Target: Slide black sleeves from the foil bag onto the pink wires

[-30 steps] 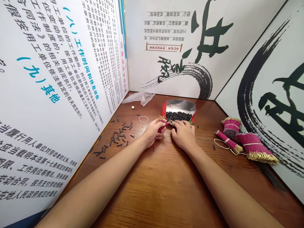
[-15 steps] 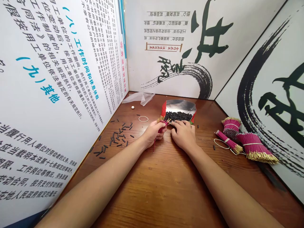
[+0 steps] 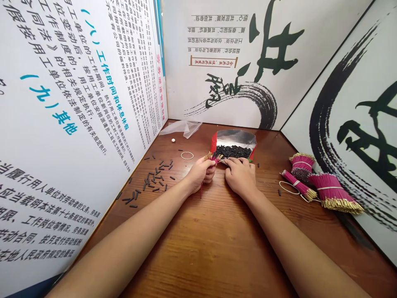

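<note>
My left hand (image 3: pixel 200 176) is closed around a small bundle of magenta wires (image 3: pixel 214 157), whose gold-coloured metal ends fan out above the thumb. One loose wire end hangs below the fist. Just to its right, my right hand (image 3: pixel 240 177) has its fingers bent and drawn together at the front edge of an open pouch (image 3: pixel 235 135), silver inside with red sides. Whatever lies between those fingertips is too small and hidden to name. Inside the pouch is a heap of short black tubes (image 3: pixel 236 151).
More black tubes (image 3: pixel 151 180) lie scattered on the brown table (image 3: pixel 201 248) at left. A white rubber band (image 3: pixel 187 155) and a clear plastic bag (image 3: pixel 182 128) lie farther back. Banded magenta wire bundles (image 3: pixel 331 190) sit at right. Printed panels (image 3: pixel 217 95) enclose the table.
My right hand has shifted very slightly at the pouch's front edge. The wire ends in my left hand have turned a little; otherwise the scene looks the same.
</note>
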`<state>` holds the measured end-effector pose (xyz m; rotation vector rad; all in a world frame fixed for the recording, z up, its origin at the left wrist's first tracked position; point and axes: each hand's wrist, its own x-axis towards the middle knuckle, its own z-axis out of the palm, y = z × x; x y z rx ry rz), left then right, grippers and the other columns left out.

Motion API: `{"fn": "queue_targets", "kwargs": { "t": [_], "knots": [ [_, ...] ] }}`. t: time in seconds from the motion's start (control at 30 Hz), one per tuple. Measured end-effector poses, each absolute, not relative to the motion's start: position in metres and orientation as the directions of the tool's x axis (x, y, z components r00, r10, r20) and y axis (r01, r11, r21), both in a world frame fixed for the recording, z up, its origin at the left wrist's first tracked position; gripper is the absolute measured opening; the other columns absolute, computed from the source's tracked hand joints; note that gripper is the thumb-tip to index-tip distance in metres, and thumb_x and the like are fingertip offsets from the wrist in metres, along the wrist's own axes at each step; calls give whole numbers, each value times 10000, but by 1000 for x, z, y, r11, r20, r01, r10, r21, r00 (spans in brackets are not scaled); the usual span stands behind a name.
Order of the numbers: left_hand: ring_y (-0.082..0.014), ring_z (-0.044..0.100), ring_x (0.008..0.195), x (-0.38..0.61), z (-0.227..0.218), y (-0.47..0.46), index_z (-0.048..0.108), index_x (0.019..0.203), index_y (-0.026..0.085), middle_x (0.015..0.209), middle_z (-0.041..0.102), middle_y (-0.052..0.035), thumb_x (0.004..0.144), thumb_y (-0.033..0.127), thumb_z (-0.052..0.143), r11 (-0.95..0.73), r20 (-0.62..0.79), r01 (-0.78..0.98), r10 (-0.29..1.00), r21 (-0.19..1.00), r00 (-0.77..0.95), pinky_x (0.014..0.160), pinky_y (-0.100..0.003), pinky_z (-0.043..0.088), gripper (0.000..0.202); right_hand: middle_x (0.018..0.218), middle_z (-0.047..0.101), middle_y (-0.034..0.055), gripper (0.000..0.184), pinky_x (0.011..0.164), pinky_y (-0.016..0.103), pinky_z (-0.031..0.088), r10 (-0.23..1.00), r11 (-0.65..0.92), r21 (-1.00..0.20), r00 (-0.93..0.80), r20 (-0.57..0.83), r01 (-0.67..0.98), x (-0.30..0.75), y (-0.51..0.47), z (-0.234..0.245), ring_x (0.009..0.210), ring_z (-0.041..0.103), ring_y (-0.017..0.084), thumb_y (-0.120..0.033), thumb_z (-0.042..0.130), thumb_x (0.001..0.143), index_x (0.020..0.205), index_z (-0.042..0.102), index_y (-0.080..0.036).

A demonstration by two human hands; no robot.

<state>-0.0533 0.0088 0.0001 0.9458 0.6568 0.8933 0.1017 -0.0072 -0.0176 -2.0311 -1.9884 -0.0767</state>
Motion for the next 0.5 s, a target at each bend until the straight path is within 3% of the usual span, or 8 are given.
{"fn": "queue_targets", "kwargs": {
  "t": [0.3, 0.5],
  "knots": [
    [-36, 142, 353, -54, 1, 10, 371, 701, 213, 487, 244, 110, 802, 220, 511, 322, -130, -341, 866, 883, 482, 341, -170, 143, 172, 1391, 619, 56, 442, 970, 439, 297, 959, 27, -242, 44, 281, 970, 104, -4, -22, 1230, 447, 286, -215, 395, 915, 1271, 655, -188],
    [-37, 148, 316, -54, 3, 10, 347, 680, 224, 475, 230, 117, 793, 246, 519, 330, -146, -326, 865, 886, 480, 305, -169, 135, 206, 1364, 634, 38, 417, 959, 446, 295, 962, 20, -222, 41, 269, 975, 103, -6, -19, 1240, 434, 299, -246, 421, 917, 1240, 683, -261]
  ]
}}
